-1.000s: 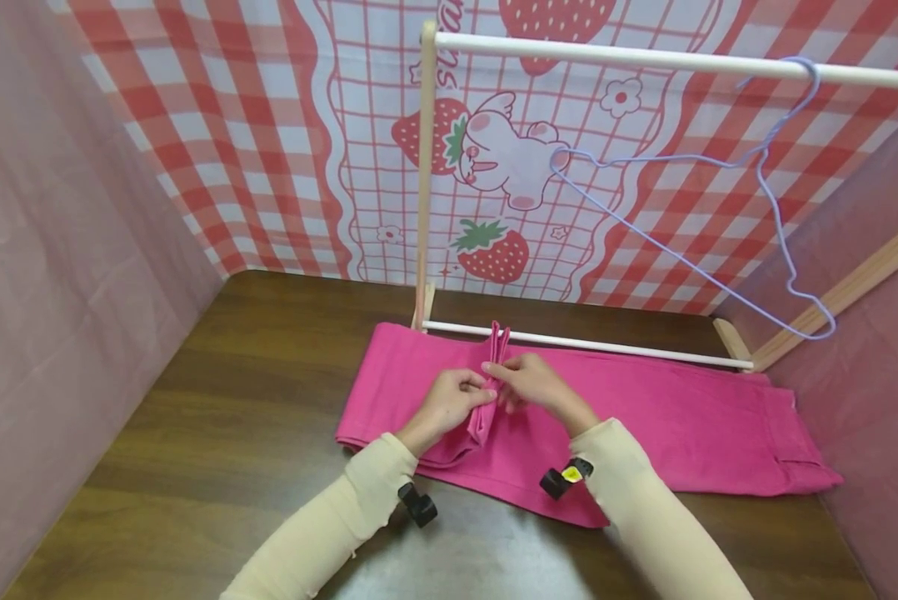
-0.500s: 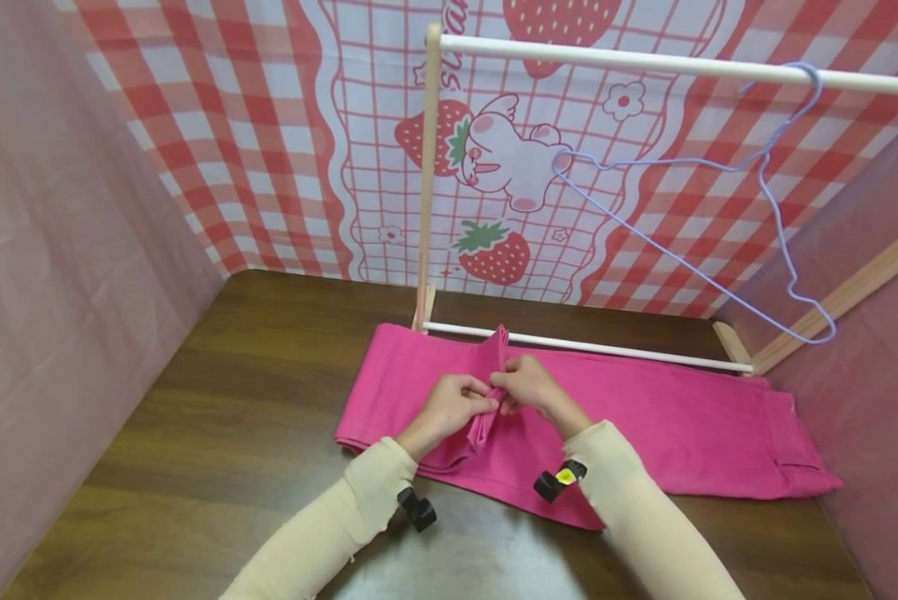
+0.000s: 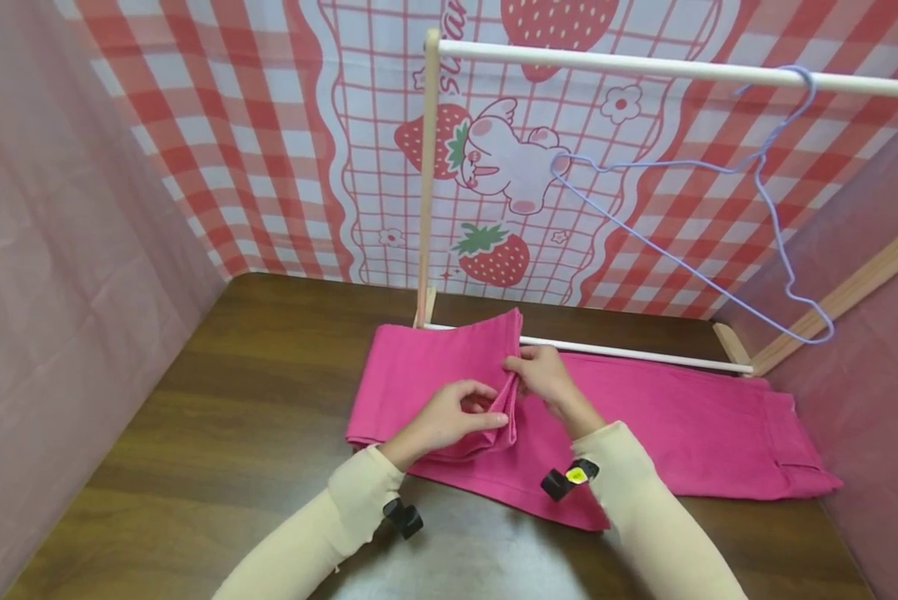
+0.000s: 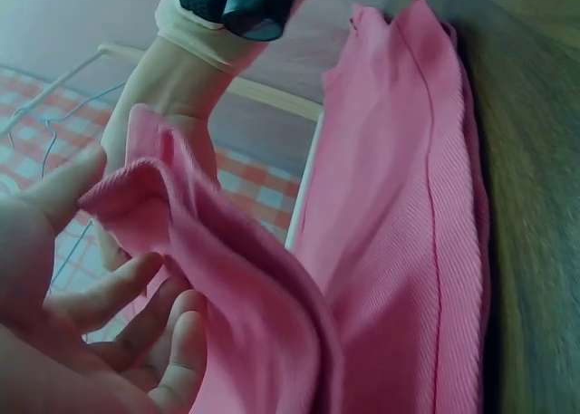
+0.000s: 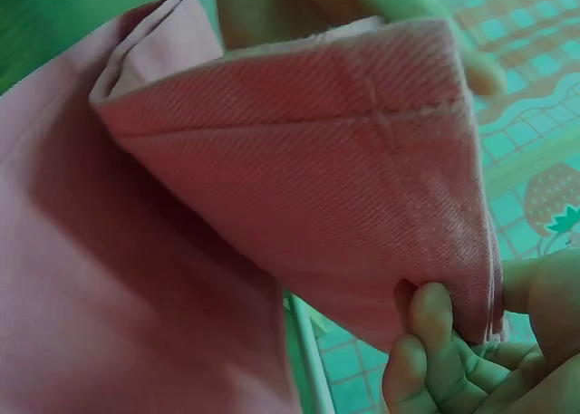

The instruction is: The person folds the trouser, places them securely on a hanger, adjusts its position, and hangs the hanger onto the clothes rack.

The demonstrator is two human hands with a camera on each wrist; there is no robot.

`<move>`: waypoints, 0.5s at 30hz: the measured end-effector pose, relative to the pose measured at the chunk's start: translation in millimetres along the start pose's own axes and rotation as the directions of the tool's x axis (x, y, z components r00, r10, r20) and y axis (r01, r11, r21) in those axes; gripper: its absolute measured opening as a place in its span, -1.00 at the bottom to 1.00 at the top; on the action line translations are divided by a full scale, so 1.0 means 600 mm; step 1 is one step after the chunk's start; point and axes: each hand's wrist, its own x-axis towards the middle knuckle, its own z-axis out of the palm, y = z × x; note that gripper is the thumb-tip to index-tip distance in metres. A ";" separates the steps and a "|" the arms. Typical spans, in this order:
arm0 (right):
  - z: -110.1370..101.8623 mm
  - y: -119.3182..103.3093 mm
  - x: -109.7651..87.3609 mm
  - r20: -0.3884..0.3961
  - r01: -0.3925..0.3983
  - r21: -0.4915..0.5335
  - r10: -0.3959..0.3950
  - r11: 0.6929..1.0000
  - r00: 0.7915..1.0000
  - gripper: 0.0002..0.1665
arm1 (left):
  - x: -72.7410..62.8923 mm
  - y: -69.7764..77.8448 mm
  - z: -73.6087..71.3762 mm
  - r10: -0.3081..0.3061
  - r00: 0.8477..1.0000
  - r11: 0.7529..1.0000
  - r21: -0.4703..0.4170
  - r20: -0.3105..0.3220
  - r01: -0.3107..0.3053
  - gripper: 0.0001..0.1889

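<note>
Pink trousers (image 3: pixel 681 425) lie folded lengthwise on the table, with the waistband at the right. Their leg end is folded back at the left, its hem (image 5: pixel 299 97) raised off the layers below. My right hand (image 3: pixel 545 379) pinches the far corner of this hem between thumb and fingers. At the near part of the hem, my left hand (image 3: pixel 449 417) has its thumb on one side of the cloth and bent fingers on the other, a loose hold. In the left wrist view the hem's layers gape apart between thumb and fingers.
Behind the trousers stands a rack with a white top rail (image 3: pixel 606 62), a wooden post (image 3: pixel 426 183) and a white lower bar (image 3: pixel 629 352). A lilac wire hanger (image 3: pixel 689 262) hangs from the rail. Brown wooden table (image 3: pixel 194 417) extends to the left.
The gathered hem has spread out flatter, and its far corner has risen and moved right. My right hand has shifted up a little; my left hand's grasp has loosened and it sits slightly lower.
</note>
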 end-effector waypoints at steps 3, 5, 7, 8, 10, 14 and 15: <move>-0.007 -0.001 -0.001 -0.001 -0.010 0.038 0.010 0.999 1.000 -0.61 | -0.008 -0.002 -0.003 0.029 0.999 0.997 0.063 0.042 -0.032 -0.47; -0.012 -0.002 -0.002 0.009 -0.016 0.070 0.015 0.997 1.000 -0.59 | -0.013 -0.003 -0.004 0.041 0.997 0.993 0.106 0.070 -0.048 -0.43; -0.018 -0.003 -0.003 0.019 -0.019 0.099 0.017 0.995 1.000 -0.57 | -0.018 -0.005 -0.005 0.047 0.994 0.987 0.146 0.097 -0.061 -0.38; -0.021 -0.004 -0.003 0.024 -0.017 0.110 0.015 0.994 1.000 -0.56 | -0.020 -0.005 -0.005 0.040 0.994 0.985 0.165 0.105 -0.057 -0.36; -0.028 -0.007 -0.005 0.035 -0.016 0.130 0.011 0.991 0.999 -0.54 | -0.024 -0.006 -0.005 0.035 0.993 0.980 0.191 0.116 -0.057 -0.34; -0.042 -0.015 -0.007 0.042 -0.009 0.173 0.002 0.985 0.999 -0.52 | -0.030 -0.008 -0.006 0.016 0.994 0.969 0.243 0.105 -0.041 -0.33; -0.046 -0.017 -0.008 0.039 -0.008 0.185 0.001 0.983 0.999 -0.52 | -0.032 -0.009 -0.006 0.017 0.995 0.967 0.252 0.097 -0.041 -0.33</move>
